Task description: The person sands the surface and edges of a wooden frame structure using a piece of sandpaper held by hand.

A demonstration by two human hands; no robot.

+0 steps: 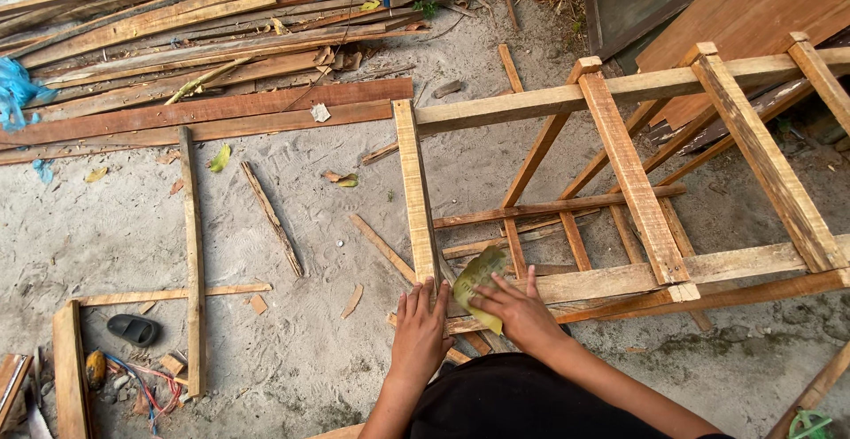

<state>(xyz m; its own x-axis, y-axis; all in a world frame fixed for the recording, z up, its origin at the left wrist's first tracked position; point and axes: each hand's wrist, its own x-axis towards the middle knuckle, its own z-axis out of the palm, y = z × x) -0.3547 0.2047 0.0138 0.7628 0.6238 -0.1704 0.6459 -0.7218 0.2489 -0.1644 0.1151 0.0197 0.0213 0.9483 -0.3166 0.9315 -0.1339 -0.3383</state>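
A wooden frame (630,173) of pale slats lies raised over sandy ground, reaching from the middle to the right edge. My right hand (515,309) presses a yellow-green sheet of sandpaper (476,282) flat against the frame's near corner rail, fingers spread over it. My left hand (421,326) rests just to the left, fingers together and flat on the end of the frame's left upright slat (415,196). Neither hand grips the wood itself. My dark clothing fills the bottom centre.
A pile of long planks (195,58) lies at the top left. Loose slats (191,253) and wood scraps lie scattered on the sand at left. A black sandal (133,328) and coloured wires (146,390) lie at bottom left. Large boards (753,5) lean at the top right.
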